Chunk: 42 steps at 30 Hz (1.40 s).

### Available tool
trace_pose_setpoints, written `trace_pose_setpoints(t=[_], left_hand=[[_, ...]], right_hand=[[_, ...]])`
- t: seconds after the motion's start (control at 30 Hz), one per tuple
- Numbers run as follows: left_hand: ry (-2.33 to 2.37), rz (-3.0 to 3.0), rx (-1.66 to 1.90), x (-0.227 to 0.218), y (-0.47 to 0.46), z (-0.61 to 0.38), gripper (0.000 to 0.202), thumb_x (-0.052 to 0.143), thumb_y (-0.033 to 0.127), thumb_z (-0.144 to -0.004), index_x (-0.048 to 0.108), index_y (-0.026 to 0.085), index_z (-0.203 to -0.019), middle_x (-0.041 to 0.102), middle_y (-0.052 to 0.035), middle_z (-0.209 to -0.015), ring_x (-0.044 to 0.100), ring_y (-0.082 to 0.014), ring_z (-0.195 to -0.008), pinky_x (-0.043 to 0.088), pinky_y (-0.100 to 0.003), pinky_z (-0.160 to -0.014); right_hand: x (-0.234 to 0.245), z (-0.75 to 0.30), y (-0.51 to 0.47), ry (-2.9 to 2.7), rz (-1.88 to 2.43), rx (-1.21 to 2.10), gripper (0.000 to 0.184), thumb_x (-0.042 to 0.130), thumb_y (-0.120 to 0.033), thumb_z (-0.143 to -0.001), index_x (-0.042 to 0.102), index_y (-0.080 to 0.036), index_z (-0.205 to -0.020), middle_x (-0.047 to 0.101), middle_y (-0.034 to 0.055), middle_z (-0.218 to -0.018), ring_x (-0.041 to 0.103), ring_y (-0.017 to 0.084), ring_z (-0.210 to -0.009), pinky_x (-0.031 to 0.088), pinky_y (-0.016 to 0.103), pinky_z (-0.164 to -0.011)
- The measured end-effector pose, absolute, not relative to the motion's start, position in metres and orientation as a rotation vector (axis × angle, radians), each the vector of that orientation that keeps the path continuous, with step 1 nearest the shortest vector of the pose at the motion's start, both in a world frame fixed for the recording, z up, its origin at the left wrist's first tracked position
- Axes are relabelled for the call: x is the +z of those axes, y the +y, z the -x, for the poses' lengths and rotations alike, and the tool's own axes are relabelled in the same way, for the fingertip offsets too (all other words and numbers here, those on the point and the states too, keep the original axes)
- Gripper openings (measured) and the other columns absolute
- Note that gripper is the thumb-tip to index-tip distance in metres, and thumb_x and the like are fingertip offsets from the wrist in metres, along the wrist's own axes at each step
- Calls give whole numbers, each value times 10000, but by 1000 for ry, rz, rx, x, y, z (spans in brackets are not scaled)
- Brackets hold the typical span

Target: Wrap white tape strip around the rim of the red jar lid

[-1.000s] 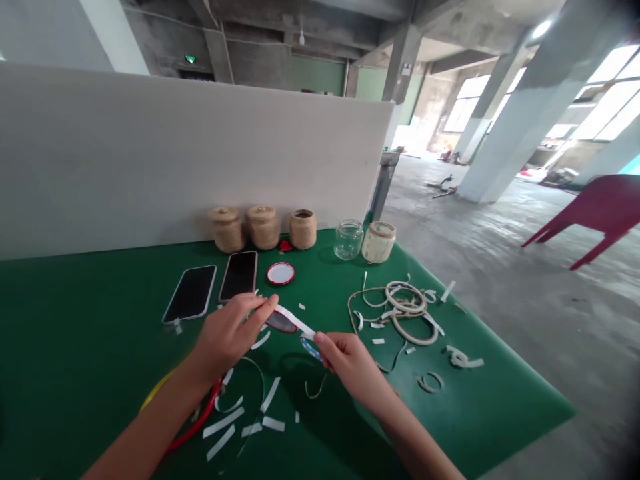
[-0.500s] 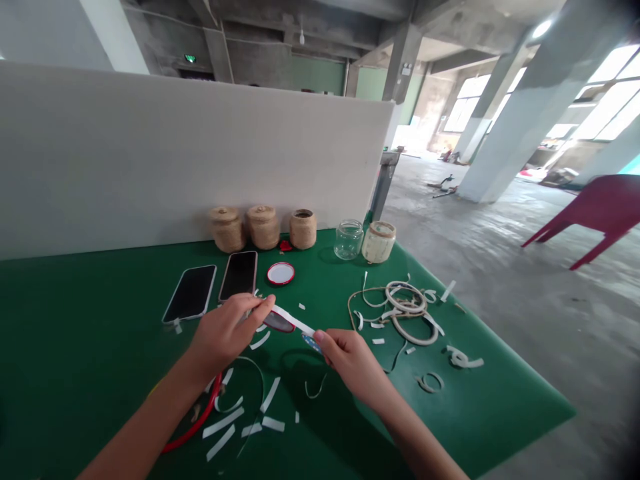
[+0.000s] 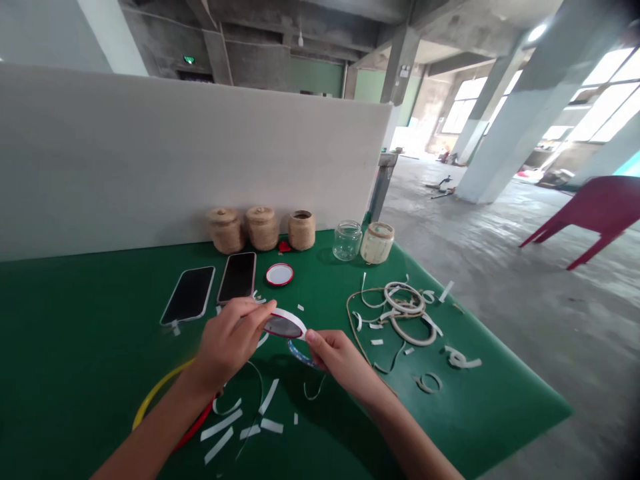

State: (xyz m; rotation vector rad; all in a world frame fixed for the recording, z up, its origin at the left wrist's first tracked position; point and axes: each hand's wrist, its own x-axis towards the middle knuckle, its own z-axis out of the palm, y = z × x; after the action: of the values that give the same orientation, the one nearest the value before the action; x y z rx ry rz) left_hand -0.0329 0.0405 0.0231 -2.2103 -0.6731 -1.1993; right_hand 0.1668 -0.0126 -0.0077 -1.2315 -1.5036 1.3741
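My left hand (image 3: 233,340) pinches a red-rimmed jar lid (image 3: 283,326) held on edge above the green table (image 3: 100,333). A white tape strip (image 3: 295,321) curves round the lid's rim. My right hand (image 3: 337,360) is closed on the strip's free end, with a blue-edged tape roll (image 3: 299,353) showing under its fingers. The hands are close together, almost touching.
Two phones (image 3: 189,303) lie face up at left. A second lid (image 3: 279,274), three twine-wrapped jars (image 3: 263,227), a glass jar (image 3: 347,240) and a part-wrapped jar (image 3: 377,242) stand by the white partition. Twine coils (image 3: 407,310), white scraps and yellow and red hoops (image 3: 160,390) litter the table.
The tape strip was stretched straight between my hands; now my right hand has moved left toward the lid and the strip curves round its rim.
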Motion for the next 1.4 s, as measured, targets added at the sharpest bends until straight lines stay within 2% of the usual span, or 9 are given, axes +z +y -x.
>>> trace_pose_setpoints(t=[0.33, 0.57, 0.73, 0.83, 0.93, 1.03, 1.13, 1.3, 1.4], left_hand=[[-875, 2269, -1324, 12, 34, 22, 218, 593, 63, -816, 611, 157, -1012, 600, -30, -846, 605, -121, -783, 502, -225, -736], [-847, 2303, -1098, 1, 40, 26, 333, 548, 48, -831, 575, 187, -1133, 585, -35, -864, 604, -119, -803, 478, -202, -685], [-840, 2300, -923, 4, 41, 26, 245, 544, 131, -832, 600, 174, -1067, 605, -44, -880, 608, -133, -717, 454, -227, -561], [-813, 2247, -880, 8, 41, 23, 167, 607, 196, -801, 628, 165, -964, 626, -58, -903, 619, -186, -800, 486, -275, -641], [-717, 2262, -843, 10, 45, 23, 114, 622, 171, -793, 630, 127, -899, 626, -92, -926, 617, -202, -841, 503, -287, -691], [-638, 2297, -773, 6, 48, 27, 232, 587, 87, -805, 605, 111, -1036, 620, -89, -905, 616, -164, -773, 498, -252, -640], [-619, 2307, -705, 1, 49, 30, 342, 572, 59, -808, 565, 147, -1139, 608, -66, -868, 615, -164, -759, 500, -254, -624], [-568, 2345, -794, 1, 50, 24, 211, 586, 80, -798, 588, 111, -1006, 600, -99, -895, 609, -208, -849, 524, -317, -722], [-498, 2430, -763, 4, 51, 20, 187, 537, 80, -825, 570, 100, -1008, 605, -108, -908, 606, -205, -858, 528, -327, -735]], right_hand=[[-17, -169, -10, -1450, 1195, 1454, 556, 358, -639, -859, 457, -159, -599, 371, -42, -520, 275, 66, -473, 185, 222, -456], [-17, -167, -10, -1441, 1305, 1339, 541, 368, -612, -867, 439, -163, -573, 350, -48, -503, 269, 65, -464, 190, 218, -448], [-21, -165, -10, -1418, 1345, 1292, 507, 381, -567, -882, 421, -169, -570, 329, -54, -500, 260, 65, -460, 184, 217, -439], [-24, -164, -9, -1423, 1348, 1233, 501, 381, -550, -888, 426, -167, -569, 351, -47, -514, 291, 70, -481, 206, 215, -456], [-24, -164, -9, -1444, 1354, 1206, 506, 374, -540, -894, 425, -165, -558, 362, -43, -513, 308, 72, -490, 223, 213, -471], [-23, -163, -9, -1439, 1349, 1219, 499, 380, -532, -893, 436, -164, -561, 373, -42, -513, 317, 72, -489, 227, 212, -473], [-22, -163, -9, -1411, 1350, 1253, 492, 393, -532, -885, 432, -166, -560, 363, -46, -510, 297, 70, -479, 216, 212, -461], [-22, -163, -9, -1383, 1356, 1281, 482, 407, -536, -872, 428, -169, -561, 344, -54, -499, 274, 66, -461, 200, 213, -446], [-22, -162, -9, -1387, 1344, 1283, 486, 408, -543, -868, 428, -169, -558, 358, -51, -499, 288, 67, -462, 206, 214, -447]])
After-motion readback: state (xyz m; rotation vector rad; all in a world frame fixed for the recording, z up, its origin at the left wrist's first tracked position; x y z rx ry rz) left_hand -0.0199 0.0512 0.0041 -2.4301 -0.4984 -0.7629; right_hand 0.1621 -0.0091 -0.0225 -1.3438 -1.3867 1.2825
